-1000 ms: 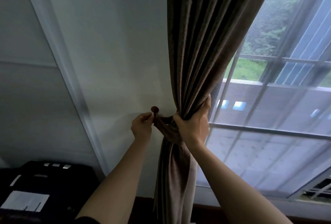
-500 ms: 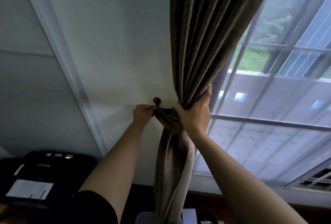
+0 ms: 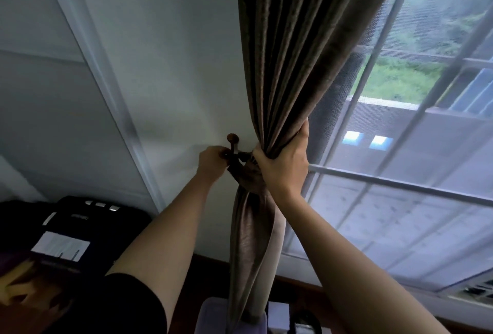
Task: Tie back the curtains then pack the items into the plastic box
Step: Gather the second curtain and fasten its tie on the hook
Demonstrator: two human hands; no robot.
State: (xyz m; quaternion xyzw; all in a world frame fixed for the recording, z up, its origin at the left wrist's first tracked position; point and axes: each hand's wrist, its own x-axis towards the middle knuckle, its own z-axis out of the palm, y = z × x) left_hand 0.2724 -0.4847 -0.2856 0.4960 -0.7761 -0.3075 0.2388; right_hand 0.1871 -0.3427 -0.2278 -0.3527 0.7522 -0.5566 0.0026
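My right hand point(image 3: 285, 163) grips the gathered curtain point(image 3: 293, 53). Its fingers point(image 3: 257, 153) are curled tight round the folds on the wall side, and the thumb lies up along the window side. Above those fingers the brown cloth fans upward out of view. Below them it hangs in a narrow twisted bundle between my forearms.

My left hand point(image 3: 213, 160) is just beside the right, with its fingertips pressed together. They pinch what looks like the end of the tieback point(image 3: 245, 171), though the grip itself is too dark for me to be sure. That band wraps the curtain directly under my right fingers and runs across to my left fingers. The hook point(image 3: 233, 137), a round-headed peg, sticks out of the wall point(image 3: 173, 67) just above my left fingertips. Its stem drops into the gap between my two hands. I cannot tell whether the tieback is already over it.

Beyond my right thumb is the window point(image 3: 400, 213), with grass outside. Well below my left fingers a black case point(image 3: 80, 216) carries a white label point(image 3: 60, 247). A black sleeve point(image 3: 133, 304) covers my left upper arm.
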